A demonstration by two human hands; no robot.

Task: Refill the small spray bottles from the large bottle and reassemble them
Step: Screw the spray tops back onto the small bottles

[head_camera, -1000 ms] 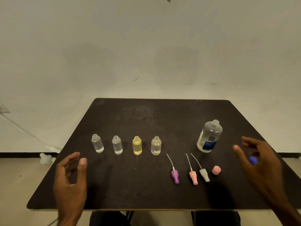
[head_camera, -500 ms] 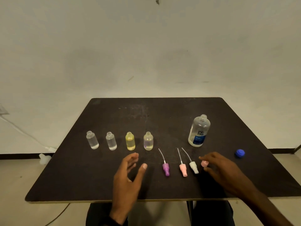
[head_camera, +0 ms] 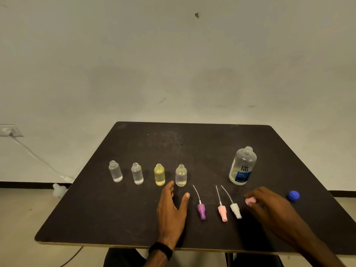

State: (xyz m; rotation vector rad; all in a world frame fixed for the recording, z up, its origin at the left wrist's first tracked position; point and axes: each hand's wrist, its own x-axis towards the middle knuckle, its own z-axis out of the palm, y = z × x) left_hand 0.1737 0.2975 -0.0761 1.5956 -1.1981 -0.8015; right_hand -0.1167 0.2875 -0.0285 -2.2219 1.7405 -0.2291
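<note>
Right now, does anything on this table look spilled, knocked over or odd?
Nothing looks spilled or tipped. One mismatch: four small bottles stand open, but only three spray tops with tubes lie beside them. The right hand touches a pink cap; the blue cap sits apart.

The place looks like a plain, bare room arranged for a simple tabletop exercise; it does not look like a furnished home or a shop. A dark square table with a scratched matte top [head_camera: 134, 218] stands against an unpainted off-white wall with stains and small marks [head_camera: 173, 64]. On the left, a white wall socket [head_camera: 8, 130] holds a plug, and a white cable [head_camera: 38, 158] runs down from it towards the pale floor [head_camera: 23, 218]. A black skirting strip [head_camera: 28, 184] runs along the bottom of the wall.
</note>
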